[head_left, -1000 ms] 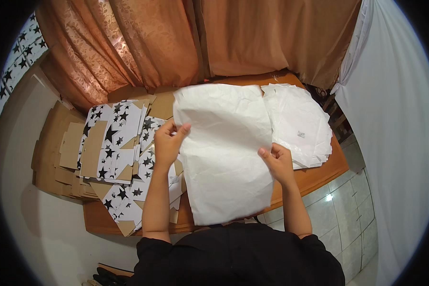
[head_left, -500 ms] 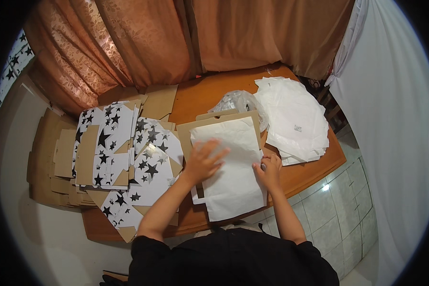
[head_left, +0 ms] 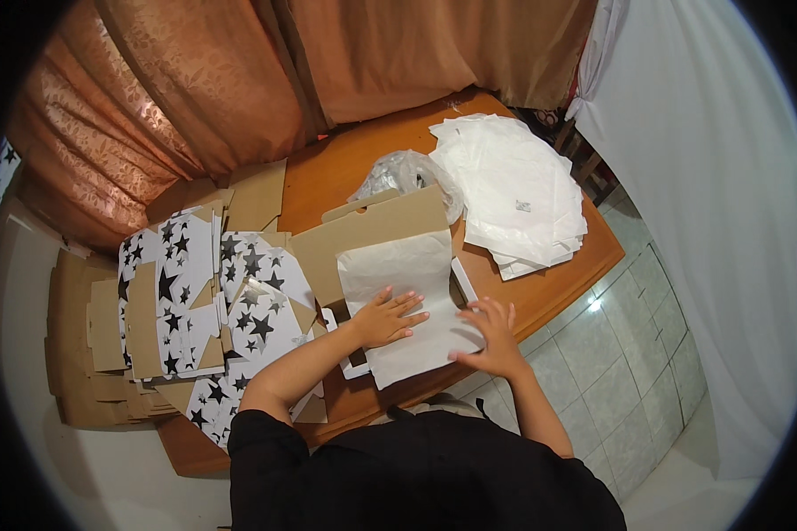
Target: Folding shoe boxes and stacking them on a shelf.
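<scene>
A sheet of white paper (head_left: 397,264) lies over a cardboard box (head_left: 372,223), whose brown lid stands up behind it. The sheet dips in the middle, and its near end hangs toward me. My left hand (head_left: 388,319) rests flat on the paper with fingers spread. At the sheet's right edge, my right hand (head_left: 491,338) is open, fingers apart and curved; whether its fingertips touch the paper I cannot tell. A white side flap (head_left: 463,281) of the box shows beside the right edge. The paper hides most of the box's inside.
Flattened boxes (head_left: 181,292) printed with black stars pile up at the left, with plain brown cardboard (head_left: 71,345) beyond. A stack of white paper sheets (head_left: 514,195) sits at the right of the wooden table (head_left: 593,250). Behind the box lies a clear plastic bag (head_left: 394,173).
My left hand has stopped sweeping and settled flat on the paper. My right hand has opened from its curled hold at the right edge. The paper has sunk lower, showing more of the lid.
</scene>
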Demonstrator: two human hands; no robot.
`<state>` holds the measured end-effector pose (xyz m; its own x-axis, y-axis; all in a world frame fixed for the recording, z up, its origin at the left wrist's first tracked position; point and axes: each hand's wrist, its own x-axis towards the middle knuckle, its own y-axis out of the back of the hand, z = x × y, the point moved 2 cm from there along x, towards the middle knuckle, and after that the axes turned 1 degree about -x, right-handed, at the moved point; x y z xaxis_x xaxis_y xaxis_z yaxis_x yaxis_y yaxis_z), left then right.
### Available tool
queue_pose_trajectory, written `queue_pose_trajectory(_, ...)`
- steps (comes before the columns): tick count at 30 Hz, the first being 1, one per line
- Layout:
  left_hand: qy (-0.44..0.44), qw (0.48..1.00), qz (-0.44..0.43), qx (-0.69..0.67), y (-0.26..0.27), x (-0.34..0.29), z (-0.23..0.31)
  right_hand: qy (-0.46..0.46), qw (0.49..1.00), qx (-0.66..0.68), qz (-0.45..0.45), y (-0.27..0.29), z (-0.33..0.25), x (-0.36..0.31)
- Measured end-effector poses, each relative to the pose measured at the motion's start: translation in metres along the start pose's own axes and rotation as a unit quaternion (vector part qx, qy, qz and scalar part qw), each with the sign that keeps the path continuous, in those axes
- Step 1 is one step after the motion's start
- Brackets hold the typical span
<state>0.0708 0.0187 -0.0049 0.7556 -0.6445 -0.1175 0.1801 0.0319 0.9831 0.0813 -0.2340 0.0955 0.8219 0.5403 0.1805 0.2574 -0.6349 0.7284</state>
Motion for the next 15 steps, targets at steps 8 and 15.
queue_pose_trajectory(8, 0.004, 0.986, -0.109, -0.127, -0.030, 0.009, -0.005, 0.070, 0.987, -0.142, -0.027, -0.027, 0.013, -0.031)
queue_pose_trajectory(15, -0.015, 0.977, -0.097, -0.191, -0.005, 0.014, -0.020, 0.060, 0.994, -0.093, 0.009, -0.029, -0.003, -0.020)
